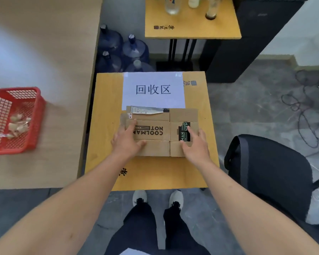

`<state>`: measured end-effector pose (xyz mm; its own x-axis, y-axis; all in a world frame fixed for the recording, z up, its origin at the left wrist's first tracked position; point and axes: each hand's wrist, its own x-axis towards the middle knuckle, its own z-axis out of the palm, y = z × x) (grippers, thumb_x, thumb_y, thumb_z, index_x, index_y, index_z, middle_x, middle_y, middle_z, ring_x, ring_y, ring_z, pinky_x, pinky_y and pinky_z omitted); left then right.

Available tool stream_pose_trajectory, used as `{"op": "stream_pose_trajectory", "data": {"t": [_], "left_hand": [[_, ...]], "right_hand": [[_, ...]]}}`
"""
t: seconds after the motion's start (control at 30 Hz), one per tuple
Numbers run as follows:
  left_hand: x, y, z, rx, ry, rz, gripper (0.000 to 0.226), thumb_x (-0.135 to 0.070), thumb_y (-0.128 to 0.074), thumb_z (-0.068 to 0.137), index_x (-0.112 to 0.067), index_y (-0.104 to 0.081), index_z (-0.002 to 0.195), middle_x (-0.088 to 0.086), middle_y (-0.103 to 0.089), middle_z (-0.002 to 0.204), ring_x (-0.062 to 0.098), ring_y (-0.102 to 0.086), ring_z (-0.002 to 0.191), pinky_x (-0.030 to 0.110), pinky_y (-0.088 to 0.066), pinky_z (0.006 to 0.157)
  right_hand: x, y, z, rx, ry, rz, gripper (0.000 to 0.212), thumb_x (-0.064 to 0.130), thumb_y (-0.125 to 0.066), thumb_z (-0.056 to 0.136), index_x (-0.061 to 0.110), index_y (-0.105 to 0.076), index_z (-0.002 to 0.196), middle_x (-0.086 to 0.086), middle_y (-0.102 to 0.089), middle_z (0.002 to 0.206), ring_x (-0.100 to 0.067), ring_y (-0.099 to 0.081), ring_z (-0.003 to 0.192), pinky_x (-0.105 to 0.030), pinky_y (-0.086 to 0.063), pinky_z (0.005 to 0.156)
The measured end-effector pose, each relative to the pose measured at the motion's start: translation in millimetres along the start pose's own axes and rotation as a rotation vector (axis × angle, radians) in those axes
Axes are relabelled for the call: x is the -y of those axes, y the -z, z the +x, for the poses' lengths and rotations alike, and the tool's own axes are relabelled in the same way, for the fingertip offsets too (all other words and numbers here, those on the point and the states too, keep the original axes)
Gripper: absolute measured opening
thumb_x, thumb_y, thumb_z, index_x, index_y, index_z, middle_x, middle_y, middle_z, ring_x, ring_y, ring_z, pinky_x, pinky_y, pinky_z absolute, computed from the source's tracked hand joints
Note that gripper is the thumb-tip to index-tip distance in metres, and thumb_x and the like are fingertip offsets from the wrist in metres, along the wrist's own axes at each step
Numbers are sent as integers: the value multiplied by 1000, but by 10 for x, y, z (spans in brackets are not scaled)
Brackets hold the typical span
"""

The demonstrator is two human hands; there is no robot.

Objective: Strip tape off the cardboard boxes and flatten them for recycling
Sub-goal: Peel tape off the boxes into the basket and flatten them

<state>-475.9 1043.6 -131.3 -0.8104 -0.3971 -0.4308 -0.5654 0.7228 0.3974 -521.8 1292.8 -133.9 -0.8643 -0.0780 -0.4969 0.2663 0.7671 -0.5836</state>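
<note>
both hands (126, 139) (195, 146) flat on flattened box (155, 132), long axis left-right

A small yellow table (103, 126) stood on a grey floor (256, 107), a second one (191, 28) beyond it. A pale wooden counter (44, 52) ran along the left, and a black chair (269, 172) sat to the right (cables (306, 111) lay behind it).
</note>
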Motion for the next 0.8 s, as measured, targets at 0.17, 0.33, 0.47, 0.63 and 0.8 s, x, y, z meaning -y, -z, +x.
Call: {"op": "stream_pose_trajectory", "data": {"t": [0.17, 0.33, 0.47, 0.63, 0.8], "left_hand": [[141, -142, 187, 20, 102, -134, 90, -44, -79, 83, -40, -26, 156, 7, -36, 154, 33, -41, 140, 53, -35, 116], [290, -234, 293, 9, 122, -124, 80, -35, -76, 89, -34, -32, 155, 7, -20, 161, 35, -34, 143, 49, -34, 119], [284, -240, 353, 12, 34, 112, 72, -32, -75, 90, -40, -40, 152, 5, -7, 168, 37, -26, 147, 48, -27, 121], [132, -247, 366, 65, -277, 358, 69, -8, -62, 93, -46, -44, 148, 1, -27, 162, 28, -28, 144, 40, -43, 106], [102, -293, 358, 65, -258, 372, 58, -21, -59, 98, -48, -45, 147, -1, -30, 160, 27, -37, 134, 40, -50, 98]], "right_hand": [[5, -170, 275, 40, 49, -96, 66, 37, -57, 103, 39, -25, 161, 1, -2, 172, -30, -17, 155, -43, -33, 118], [69, -350, 390, 58, 77, -334, 67, 45, -54, 103, 35, -23, 161, -10, -4, 171, -34, -12, 155, -48, -29, 122], [185, -425, 420, -21, 187, -595, 61, 37, -67, 97, 18, -41, 149, -16, -8, 169, -34, -11, 156, -42, -23, 124], [241, -534, 431, 76, 365, -603, 73, 4, -65, 91, 34, -39, 153, -6, -36, 156, -28, -35, 142, -37, -49, 98], [324, -568, 476, 86, 299, -551, 45, 33, -64, 99, 34, -53, 142, -6, -39, 153, -29, -42, 139, -37, -48, 98]]}}
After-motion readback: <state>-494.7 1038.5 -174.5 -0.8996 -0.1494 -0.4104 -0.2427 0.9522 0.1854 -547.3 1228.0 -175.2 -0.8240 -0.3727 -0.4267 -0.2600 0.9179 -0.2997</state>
